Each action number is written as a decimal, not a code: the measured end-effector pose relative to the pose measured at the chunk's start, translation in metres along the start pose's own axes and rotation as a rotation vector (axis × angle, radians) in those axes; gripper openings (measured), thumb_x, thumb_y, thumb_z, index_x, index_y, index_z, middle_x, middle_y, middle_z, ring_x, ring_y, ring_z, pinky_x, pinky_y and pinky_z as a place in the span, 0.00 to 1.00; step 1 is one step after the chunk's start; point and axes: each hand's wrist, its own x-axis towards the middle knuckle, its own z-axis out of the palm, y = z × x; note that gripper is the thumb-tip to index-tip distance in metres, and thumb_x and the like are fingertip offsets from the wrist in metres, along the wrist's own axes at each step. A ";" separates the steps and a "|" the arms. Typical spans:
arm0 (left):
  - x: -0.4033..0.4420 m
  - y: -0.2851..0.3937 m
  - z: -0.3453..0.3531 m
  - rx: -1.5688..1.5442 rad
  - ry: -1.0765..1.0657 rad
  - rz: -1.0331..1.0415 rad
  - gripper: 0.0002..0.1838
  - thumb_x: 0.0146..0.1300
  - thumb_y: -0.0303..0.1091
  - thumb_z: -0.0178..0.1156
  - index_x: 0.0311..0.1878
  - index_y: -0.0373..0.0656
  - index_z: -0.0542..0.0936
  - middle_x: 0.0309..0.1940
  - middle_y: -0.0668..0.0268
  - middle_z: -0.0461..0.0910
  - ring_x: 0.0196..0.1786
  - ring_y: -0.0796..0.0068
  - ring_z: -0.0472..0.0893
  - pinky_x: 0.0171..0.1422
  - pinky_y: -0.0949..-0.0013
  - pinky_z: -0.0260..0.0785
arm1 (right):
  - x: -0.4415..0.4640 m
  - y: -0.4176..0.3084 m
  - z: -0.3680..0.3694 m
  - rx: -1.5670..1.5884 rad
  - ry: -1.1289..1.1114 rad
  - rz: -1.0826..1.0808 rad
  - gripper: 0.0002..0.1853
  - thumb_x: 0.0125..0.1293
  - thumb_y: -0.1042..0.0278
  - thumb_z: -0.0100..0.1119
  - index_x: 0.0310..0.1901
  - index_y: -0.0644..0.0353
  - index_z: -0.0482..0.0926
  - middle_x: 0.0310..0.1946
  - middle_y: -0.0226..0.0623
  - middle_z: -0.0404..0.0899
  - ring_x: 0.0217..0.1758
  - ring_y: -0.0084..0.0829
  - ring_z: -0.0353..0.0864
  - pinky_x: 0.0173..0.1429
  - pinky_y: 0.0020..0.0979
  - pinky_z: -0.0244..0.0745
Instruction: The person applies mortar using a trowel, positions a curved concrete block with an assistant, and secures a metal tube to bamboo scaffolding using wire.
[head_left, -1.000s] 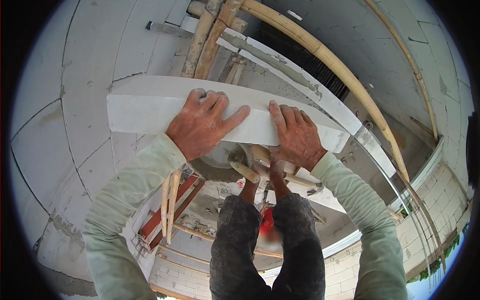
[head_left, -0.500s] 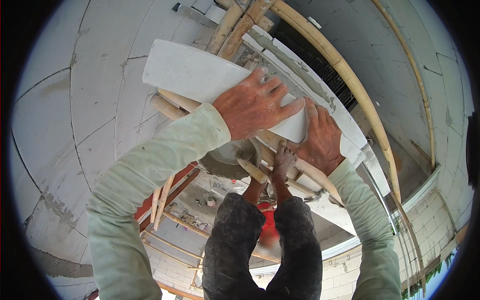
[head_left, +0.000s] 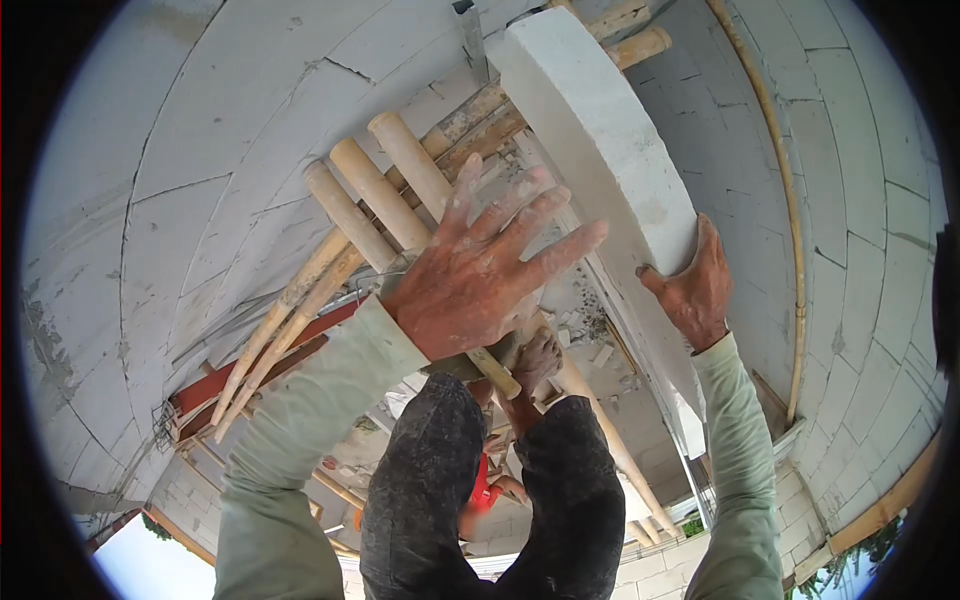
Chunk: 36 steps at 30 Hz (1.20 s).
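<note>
A long white concrete block (head_left: 610, 130) sits along the wall top, running from the far end toward me. My right hand (head_left: 690, 288) grips its near end, thumb on the left face and fingers around the right side. My left hand (head_left: 485, 265) is open to the left of the block, palm down, fingers spread and pointing toward it. Nothing is in that hand, and it looks apart from the block. Below it a wooden handle (head_left: 493, 372) sticks out beside my foot (head_left: 540, 360); what it belongs to is mostly hidden.
Several cut bamboo poles (head_left: 375, 190) jut out at the left, above slanting poles (head_left: 285, 330). A long bamboo pole (head_left: 785, 200) runs along the right. Block walls (head_left: 90, 250) rise on both sides. Far below, between my knees, is a person in red (head_left: 482, 490).
The block has gone from lying crosswise under both hands to sitting on the wall top, farther right. My left hand has let go and spread; my right still holds the block. The view has turned.
</note>
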 end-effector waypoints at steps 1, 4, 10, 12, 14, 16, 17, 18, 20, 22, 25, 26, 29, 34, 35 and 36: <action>-0.030 0.000 -0.010 -0.035 -0.063 -0.102 0.45 0.44 0.37 0.72 0.69 0.55 0.65 0.65 0.60 0.67 0.73 0.55 0.59 0.76 0.37 0.42 | 0.006 -0.001 -0.004 -0.013 -0.001 -0.025 0.48 0.39 0.58 0.72 0.62 0.73 0.61 0.53 0.56 0.71 0.54 0.52 0.76 0.56 0.44 0.74; -0.118 0.009 -0.021 -0.211 -0.137 -0.371 0.39 0.49 0.41 0.70 0.67 0.49 0.68 0.64 0.58 0.68 0.71 0.54 0.62 0.75 0.37 0.41 | 0.024 0.000 -0.003 -0.060 0.031 -0.020 0.49 0.39 0.56 0.72 0.62 0.74 0.61 0.54 0.55 0.71 0.54 0.52 0.76 0.56 0.44 0.74; -0.175 0.055 -0.007 -0.401 -0.318 -0.387 0.36 0.50 0.42 0.69 0.65 0.49 0.71 0.59 0.58 0.71 0.69 0.57 0.66 0.75 0.37 0.41 | 0.074 -0.009 0.011 -0.083 0.031 -0.023 0.49 0.38 0.55 0.72 0.61 0.76 0.63 0.53 0.58 0.73 0.53 0.52 0.77 0.57 0.43 0.74; -0.169 0.049 -0.008 -0.251 -0.277 -0.353 0.37 0.47 0.41 0.70 0.64 0.50 0.71 0.58 0.59 0.71 0.67 0.59 0.67 0.75 0.36 0.42 | 0.090 -0.017 0.019 -0.091 0.029 -0.023 0.49 0.38 0.55 0.72 0.61 0.77 0.63 0.52 0.59 0.74 0.52 0.53 0.78 0.56 0.43 0.75; -0.169 0.044 -0.007 -0.262 -0.291 -0.327 0.38 0.44 0.40 0.71 0.63 0.51 0.72 0.58 0.59 0.71 0.66 0.60 0.68 0.75 0.36 0.42 | 0.103 -0.022 0.029 -0.104 0.020 -0.017 0.49 0.38 0.55 0.72 0.60 0.77 0.63 0.51 0.59 0.74 0.51 0.53 0.79 0.55 0.43 0.75; -0.171 0.037 -0.009 -0.281 -0.314 -0.339 0.38 0.43 0.41 0.72 0.62 0.51 0.73 0.57 0.59 0.72 0.66 0.60 0.68 0.75 0.36 0.43 | 0.115 -0.026 0.038 -0.128 0.027 -0.045 0.49 0.38 0.55 0.73 0.59 0.79 0.64 0.49 0.59 0.75 0.48 0.53 0.80 0.53 0.44 0.76; -0.172 0.035 -0.009 -0.278 -0.320 -0.336 0.37 0.43 0.41 0.72 0.62 0.51 0.73 0.57 0.59 0.72 0.65 0.60 0.69 0.75 0.36 0.43 | 0.119 -0.027 0.039 -0.138 0.032 -0.050 0.49 0.38 0.55 0.73 0.59 0.79 0.64 0.49 0.59 0.75 0.48 0.53 0.80 0.53 0.44 0.76; -0.173 0.033 -0.010 -0.280 -0.310 -0.338 0.37 0.43 0.41 0.72 0.62 0.51 0.73 0.57 0.59 0.72 0.65 0.60 0.69 0.75 0.36 0.43 | 0.122 -0.028 0.042 -0.134 0.041 -0.057 0.48 0.38 0.55 0.73 0.59 0.79 0.64 0.49 0.60 0.75 0.48 0.53 0.80 0.53 0.43 0.76; -0.174 0.027 -0.012 -0.305 -0.307 -0.358 0.37 0.43 0.43 0.72 0.61 0.51 0.74 0.56 0.59 0.73 0.65 0.60 0.70 0.75 0.36 0.44 | 0.129 -0.036 0.048 -0.121 0.062 -0.080 0.48 0.38 0.55 0.73 0.59 0.79 0.64 0.49 0.60 0.75 0.48 0.53 0.80 0.53 0.43 0.77; -0.176 0.026 -0.012 -0.321 -0.268 -0.377 0.39 0.40 0.40 0.73 0.62 0.52 0.73 0.54 0.60 0.74 0.64 0.61 0.70 0.75 0.37 0.44 | 0.131 -0.042 0.050 -0.050 0.064 -0.097 0.48 0.38 0.55 0.73 0.58 0.79 0.65 0.49 0.60 0.75 0.48 0.53 0.80 0.53 0.43 0.76; -0.180 0.024 -0.013 -0.344 -0.230 -0.399 0.42 0.37 0.37 0.74 0.63 0.53 0.73 0.53 0.61 0.74 0.62 0.62 0.71 0.75 0.38 0.44 | 0.135 -0.042 0.059 -0.051 0.054 -0.119 0.47 0.38 0.55 0.73 0.57 0.79 0.65 0.48 0.60 0.75 0.48 0.53 0.81 0.53 0.43 0.77; -0.181 0.022 -0.012 -0.343 -0.215 -0.400 0.42 0.37 0.38 0.74 0.63 0.53 0.72 0.53 0.61 0.74 0.62 0.61 0.71 0.75 0.38 0.43 | 0.139 -0.039 0.063 -0.051 0.062 -0.128 0.47 0.38 0.55 0.73 0.57 0.79 0.65 0.48 0.60 0.75 0.48 0.53 0.81 0.53 0.43 0.77; -0.187 0.018 -0.010 -0.324 -0.237 -0.404 0.35 0.46 0.45 0.70 0.61 0.49 0.74 0.55 0.58 0.75 0.62 0.58 0.73 0.74 0.36 0.46 | 0.143 -0.034 0.072 -0.062 0.137 -0.166 0.47 0.38 0.55 0.73 0.56 0.80 0.66 0.46 0.60 0.76 0.47 0.53 0.81 0.53 0.43 0.77; -0.191 0.022 -0.007 -0.343 -0.200 -0.401 0.33 0.50 0.46 0.69 0.61 0.48 0.74 0.56 0.58 0.75 0.62 0.55 0.73 0.73 0.36 0.47 | 0.139 -0.044 0.066 -0.079 0.077 -0.150 0.44 0.37 0.54 0.73 0.53 0.79 0.68 0.43 0.59 0.78 0.42 0.51 0.83 0.48 0.42 0.79; -0.191 0.024 -0.006 -0.341 -0.190 -0.401 0.34 0.50 0.47 0.69 0.61 0.48 0.75 0.56 0.58 0.75 0.62 0.55 0.73 0.73 0.36 0.48 | 0.140 -0.042 0.067 -0.088 0.069 -0.146 0.44 0.37 0.54 0.73 0.53 0.79 0.68 0.43 0.59 0.78 0.42 0.51 0.83 0.48 0.42 0.79; -0.192 0.027 -0.007 -0.337 -0.182 -0.402 0.34 0.50 0.48 0.70 0.60 0.49 0.75 0.57 0.57 0.75 0.62 0.54 0.73 0.73 0.35 0.48 | 0.140 -0.039 0.070 -0.081 0.099 -0.199 0.43 0.37 0.53 0.73 0.52 0.79 0.69 0.42 0.59 0.78 0.40 0.51 0.83 0.47 0.42 0.79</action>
